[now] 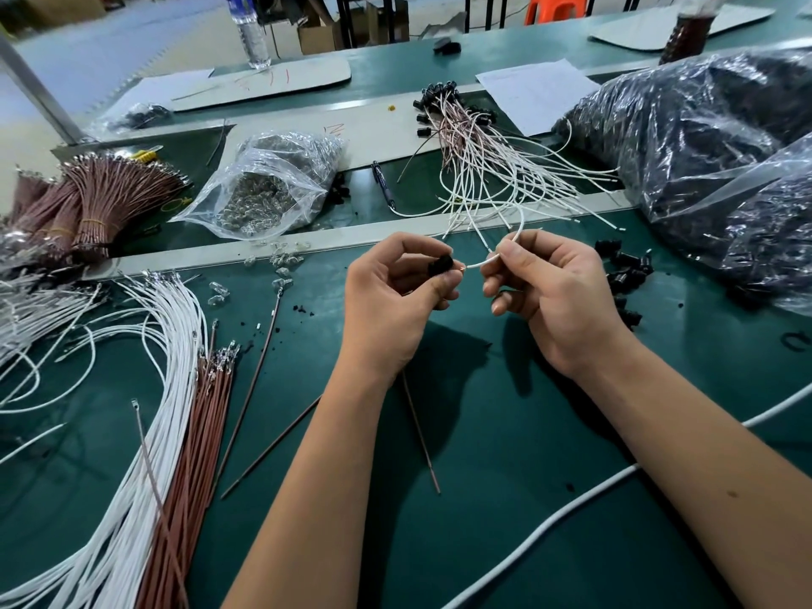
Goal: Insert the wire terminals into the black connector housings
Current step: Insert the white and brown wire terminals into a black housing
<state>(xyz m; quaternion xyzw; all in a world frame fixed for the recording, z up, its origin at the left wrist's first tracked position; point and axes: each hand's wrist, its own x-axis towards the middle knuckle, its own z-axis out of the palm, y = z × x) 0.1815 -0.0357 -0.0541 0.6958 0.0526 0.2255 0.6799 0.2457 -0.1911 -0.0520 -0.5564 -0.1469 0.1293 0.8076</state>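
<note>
Nearest me, loose white wires [145, 389] and brown wires [193, 432] fan across the green bench [505, 498], terminals uppermost, still waiting their turn. Above them the person's left hand [391, 301] pinches a black connector housing [440, 266] between thumb and fingers, and a brown wire [422, 437] trails down from under that hand, most likely already seated in the housing, though the fingers hide the joint. The right hand [553, 292] pinches a white wire [487, 259] just behind its tip, with the coppery terminal [461, 267] right at the housing's mouth; from here I cannot tell whether it has gone in at all. So this piece looks about half done, its second wire on the point of entering.

Just beyond the right hand lies a small heap of empty black housings [626, 270]. Further back sits a splayed bunch of finished assemblies [457, 125], housings together and wires spreading. With bundled brown wires [101, 200] at far left and big bags of black parts [703, 134] at right, much of the job is clearly left.
</note>
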